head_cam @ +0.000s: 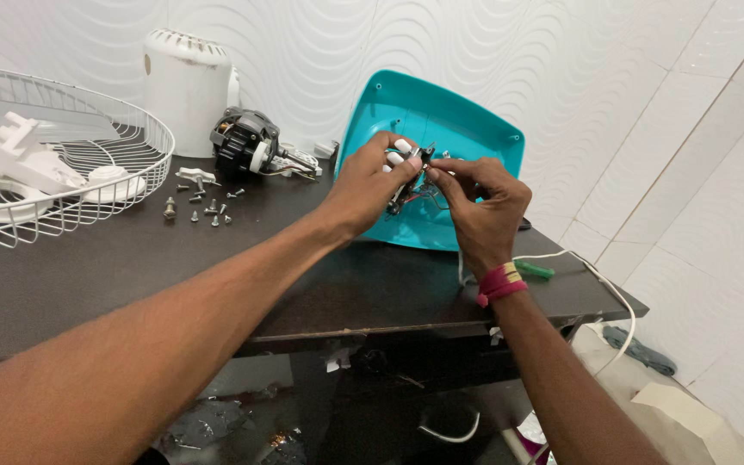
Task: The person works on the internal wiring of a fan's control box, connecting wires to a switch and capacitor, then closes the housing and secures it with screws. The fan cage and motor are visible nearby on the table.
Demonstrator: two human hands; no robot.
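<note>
Here, switch block [408, 176] pinched between both hands' grip, above teal base [467, 129]

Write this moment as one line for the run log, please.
left hand: holds switch block | right hand: pinches its wires | behind: teal fan base | table: screws, motor
</note>
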